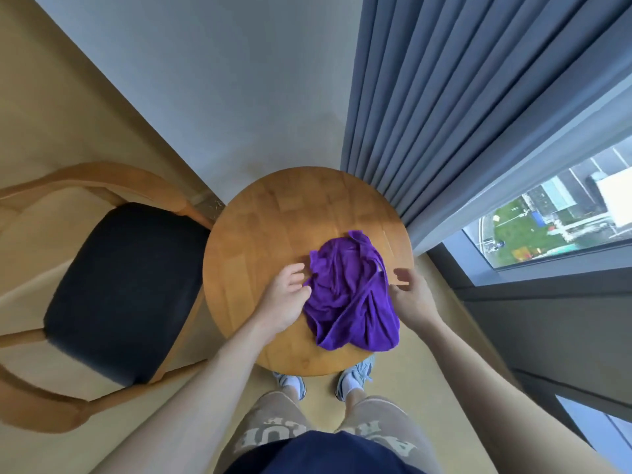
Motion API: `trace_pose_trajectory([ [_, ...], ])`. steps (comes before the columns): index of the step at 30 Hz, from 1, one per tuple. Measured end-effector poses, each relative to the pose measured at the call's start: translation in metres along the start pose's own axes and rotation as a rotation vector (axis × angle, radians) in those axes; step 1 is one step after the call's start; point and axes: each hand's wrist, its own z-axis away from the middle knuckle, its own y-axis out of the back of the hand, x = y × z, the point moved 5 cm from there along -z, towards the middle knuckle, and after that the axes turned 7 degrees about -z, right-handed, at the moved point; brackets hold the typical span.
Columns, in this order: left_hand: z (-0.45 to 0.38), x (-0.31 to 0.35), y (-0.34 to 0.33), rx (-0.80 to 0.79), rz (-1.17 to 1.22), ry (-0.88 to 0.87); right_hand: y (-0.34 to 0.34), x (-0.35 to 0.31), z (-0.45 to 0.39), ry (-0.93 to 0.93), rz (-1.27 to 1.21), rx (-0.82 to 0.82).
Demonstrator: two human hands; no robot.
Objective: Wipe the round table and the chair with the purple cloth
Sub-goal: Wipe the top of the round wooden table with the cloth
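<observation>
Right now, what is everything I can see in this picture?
round table: one, light brown wood, centre, in front of the person.
purple cloth: one, purple, crumpled on the table's near right part.
chair: one, wooden frame with dark seat cushion, left of the table.
curtain: one, grey-blue, pleated, behind the table on the right.
window: one, far right, looking down on buildings and grass.
wall: grey-white, behind the table.
shoes: two, pale, under the table's near edge.
left hand: touching the cloth's left edge.
right hand: at the cloth's right edge, fingers loosely curled.
</observation>
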Motion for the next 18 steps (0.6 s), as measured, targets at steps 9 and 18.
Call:
trace_pose_trajectory([
  [9, -0.037, -0.124, -0.01, -0.257, -0.559, -0.012, -0.105, 0.066, 0.046, -0.108, 0.129, -0.12],
  [18, -0.119, -0.156, 0.002, -0.371, -1.084, -0.156, -0.175, 0.107, 0.02, -0.293, 0.01, -0.022],
])
